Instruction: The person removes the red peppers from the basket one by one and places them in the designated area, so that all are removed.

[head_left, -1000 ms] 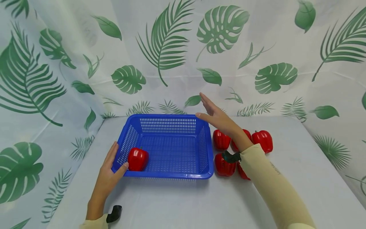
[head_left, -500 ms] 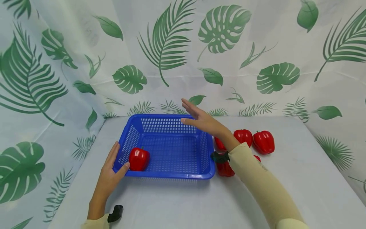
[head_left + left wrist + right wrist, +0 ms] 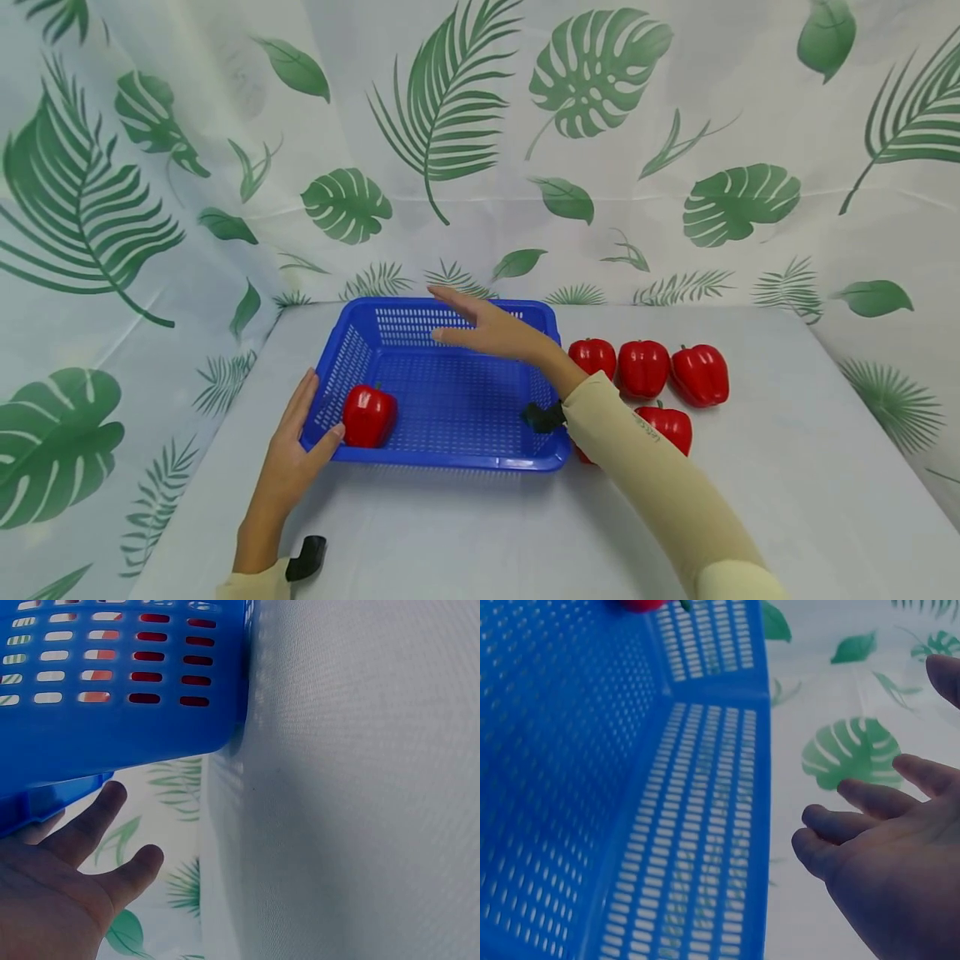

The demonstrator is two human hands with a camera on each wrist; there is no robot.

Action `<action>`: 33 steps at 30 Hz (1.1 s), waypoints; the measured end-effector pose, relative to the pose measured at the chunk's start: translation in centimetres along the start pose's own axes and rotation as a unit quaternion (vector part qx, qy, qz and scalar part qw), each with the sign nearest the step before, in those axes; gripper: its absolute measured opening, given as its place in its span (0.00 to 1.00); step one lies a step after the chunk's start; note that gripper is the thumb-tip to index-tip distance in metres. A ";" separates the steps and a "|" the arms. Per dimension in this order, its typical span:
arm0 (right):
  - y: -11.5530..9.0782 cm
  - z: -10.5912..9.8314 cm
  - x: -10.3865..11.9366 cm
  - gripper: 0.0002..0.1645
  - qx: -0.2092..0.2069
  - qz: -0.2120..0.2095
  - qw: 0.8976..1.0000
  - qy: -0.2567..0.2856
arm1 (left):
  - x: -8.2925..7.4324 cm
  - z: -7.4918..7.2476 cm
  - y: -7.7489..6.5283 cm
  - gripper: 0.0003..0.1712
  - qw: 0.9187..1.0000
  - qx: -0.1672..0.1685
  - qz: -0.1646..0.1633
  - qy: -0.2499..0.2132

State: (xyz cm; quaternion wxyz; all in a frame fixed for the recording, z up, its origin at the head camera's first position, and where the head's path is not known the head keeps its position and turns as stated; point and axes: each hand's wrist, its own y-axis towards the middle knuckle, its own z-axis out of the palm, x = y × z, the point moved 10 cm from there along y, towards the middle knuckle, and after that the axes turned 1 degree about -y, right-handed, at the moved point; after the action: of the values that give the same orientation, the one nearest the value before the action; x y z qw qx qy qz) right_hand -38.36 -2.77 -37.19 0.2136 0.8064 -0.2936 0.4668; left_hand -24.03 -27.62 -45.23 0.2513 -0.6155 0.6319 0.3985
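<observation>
A blue perforated plastic basket [image 3: 465, 460] stands on the white table. One red bell pepper [image 3: 369, 418] sits inside at its front left corner. My left hand [image 3: 288, 462] is at that corner, fingers extended along the left side and thumb by the front rim. In the left wrist view, the fingers of this hand [image 3: 64, 881] look spread beside the basket wall [image 3: 112, 731]. Over the back right part of the basket hovers my right hand [image 3: 502, 332], fingers straight and nothing held. The right wrist view shows that hand [image 3: 900, 851] beyond the rim [image 3: 757, 780].
Right of the basket lie several more red bell peppers, among them a back one [image 3: 643, 369], the rightmost [image 3: 700, 375] and a front one [image 3: 666, 427]. My right forearm partly covers some. A leaf-print curtain [image 3: 465, 125] hangs behind the table.
My right hand has moved left and slightly down, from the basket's back right corner to above its inside. More peppers show on the right. The left hand stays at the basket corner.
</observation>
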 end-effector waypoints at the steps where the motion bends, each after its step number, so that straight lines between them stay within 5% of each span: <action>1: 0.3 0.3 0.0 0.48 0.002 0.002 1.000 -0.008 | 0.0 0.0 0.0 0.49 1.000 0.000 0.000 0.000; 33: 4.8 9.7 -1.7 0.44 0.129 0.041 0.991 -0.010 | 0.7 -0.1 0.1 0.50 1.000 -0.006 0.001 0.001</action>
State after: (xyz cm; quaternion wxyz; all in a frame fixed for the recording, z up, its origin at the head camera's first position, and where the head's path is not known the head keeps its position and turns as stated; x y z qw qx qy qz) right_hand -36.16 -11.85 -42.96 0.0853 0.8192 -0.2658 0.5010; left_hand -24.22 -28.15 -45.72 0.2462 -0.6166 0.6307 0.4018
